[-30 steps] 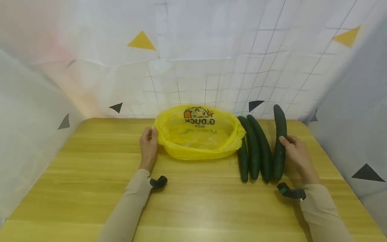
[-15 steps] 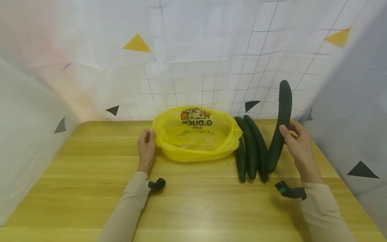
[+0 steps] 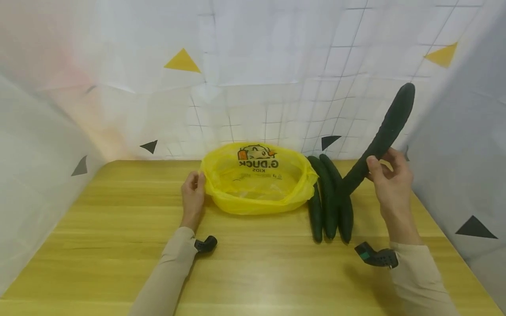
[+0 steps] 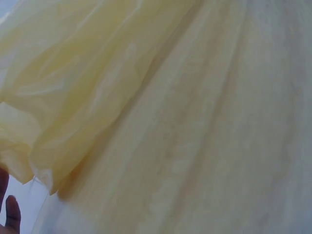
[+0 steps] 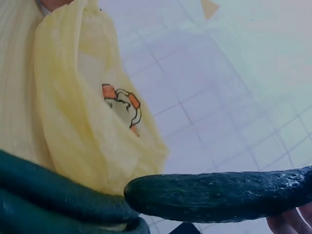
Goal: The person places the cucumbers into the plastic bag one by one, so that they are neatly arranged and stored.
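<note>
A yellow plastic bag stands on the table with its mouth spread wide and a cartoon duck print inside. My left hand pinches its left rim; in the left wrist view only some fingertips show beside the bag. My right hand grips a dark green cucumber between thumb and fingers, raised and tilted, its lower end toward the bag. Below that end, three more cucumbers lie side by side at the bag's right. In the right wrist view the held cucumber spans the lower right.
The wooden table reaches back to a white sheet wall with grid lines and coloured triangles. More sheeting encloses the left and right sides. A black wrist camera sits on the right wrist, another on the left.
The right hand has lifted the cucumber from beside the others and tilted it, its top swinging right and its lower end left over the row. The left hand stays at the bag's rim.
</note>
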Demonstrator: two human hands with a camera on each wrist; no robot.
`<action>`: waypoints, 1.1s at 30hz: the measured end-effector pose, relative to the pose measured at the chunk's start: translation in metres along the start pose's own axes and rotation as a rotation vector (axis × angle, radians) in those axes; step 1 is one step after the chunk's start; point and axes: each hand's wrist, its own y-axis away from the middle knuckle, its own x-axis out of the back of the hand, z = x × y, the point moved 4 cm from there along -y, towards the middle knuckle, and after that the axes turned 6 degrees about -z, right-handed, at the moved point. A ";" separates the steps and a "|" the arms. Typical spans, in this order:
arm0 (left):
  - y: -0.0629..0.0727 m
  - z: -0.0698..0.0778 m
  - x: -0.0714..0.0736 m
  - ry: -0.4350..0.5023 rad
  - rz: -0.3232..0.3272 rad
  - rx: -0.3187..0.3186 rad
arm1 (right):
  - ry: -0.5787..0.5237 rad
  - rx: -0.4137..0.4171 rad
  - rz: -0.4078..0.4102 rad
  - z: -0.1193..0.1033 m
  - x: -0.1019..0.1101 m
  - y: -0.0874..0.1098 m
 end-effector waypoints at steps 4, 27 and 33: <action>0.001 0.000 -0.001 0.019 -0.012 0.012 | -0.064 0.064 0.012 -0.008 -0.007 0.003; -0.003 0.000 -0.001 -0.020 -0.015 -0.051 | -0.353 0.381 -0.087 -0.025 -0.066 -0.001; -0.003 -0.001 -0.001 -0.025 -0.019 -0.038 | -0.357 0.457 -0.094 -0.026 -0.079 -0.001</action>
